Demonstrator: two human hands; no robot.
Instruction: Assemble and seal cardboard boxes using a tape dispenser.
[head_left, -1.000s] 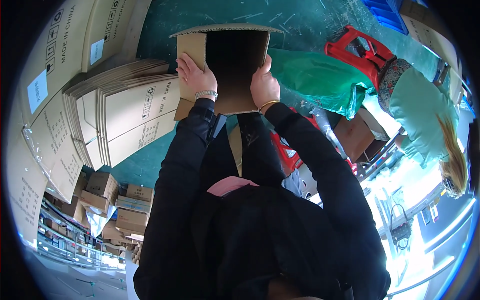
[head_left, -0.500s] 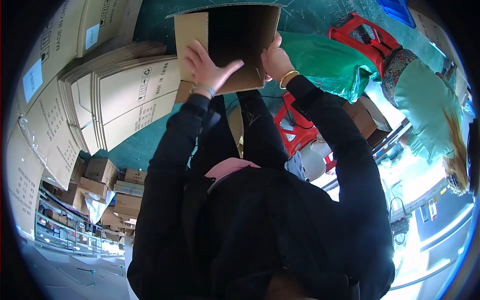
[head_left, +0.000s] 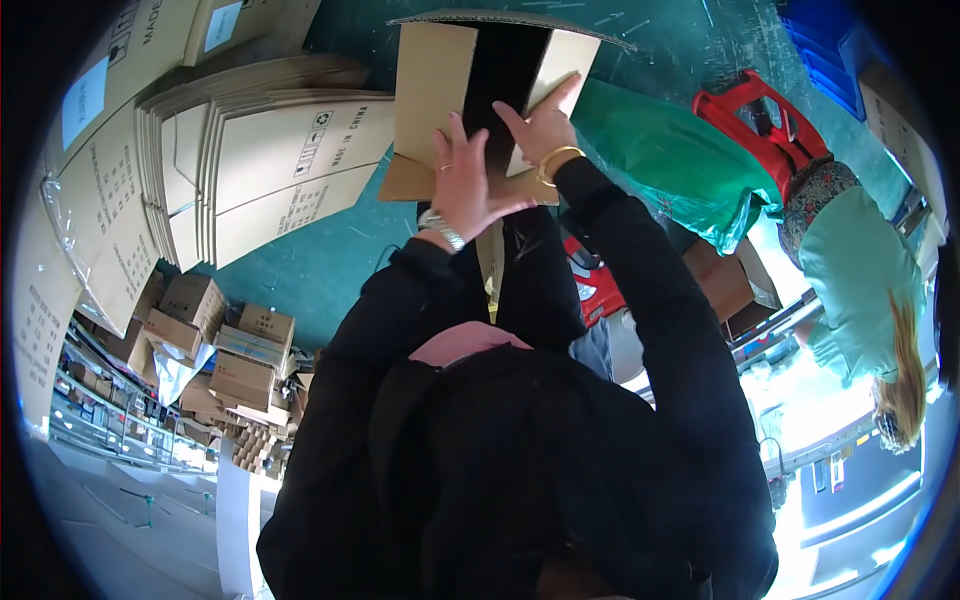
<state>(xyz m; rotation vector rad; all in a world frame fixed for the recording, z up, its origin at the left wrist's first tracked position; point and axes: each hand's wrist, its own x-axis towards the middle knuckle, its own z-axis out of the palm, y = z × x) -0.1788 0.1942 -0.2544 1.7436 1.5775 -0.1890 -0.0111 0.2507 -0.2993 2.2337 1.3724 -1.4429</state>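
Two bare hands worked at one cardboard box (head_left: pixel 440 90), which stood open in front of the person, above the dark sleeves, on the green floor (head_left: pixel 350 270). The left hand (head_left: pixel 462 185), with a silver watch at the wrist, lay flat with spread fingers over the lower edge of the box, near the dark gap between the two flaps; it pressed the cardboard and did not close around anything. The right hand (head_left: pixel 540 125), with a gold bangle at the wrist, was also open, and its fingers reached up along the inner edge of the right flap (head_left: pixel 560 70) and touched it. The left flap (head_left: pixel 430 100) stood beside the left hand.

To the left of the box, a stack of flat folded cartons (head_left: pixel 260 170) leaned on the floor. Small brown boxes (head_left: pixel 215 335) were piled lower on the left. To the right, a green plastic bag (head_left: pixel 670 165) lay just beside the box, and behind it stood a red stool (head_left: pixel 760 120). Another person in a light green top (head_left: pixel 860 270) was at the right edge.
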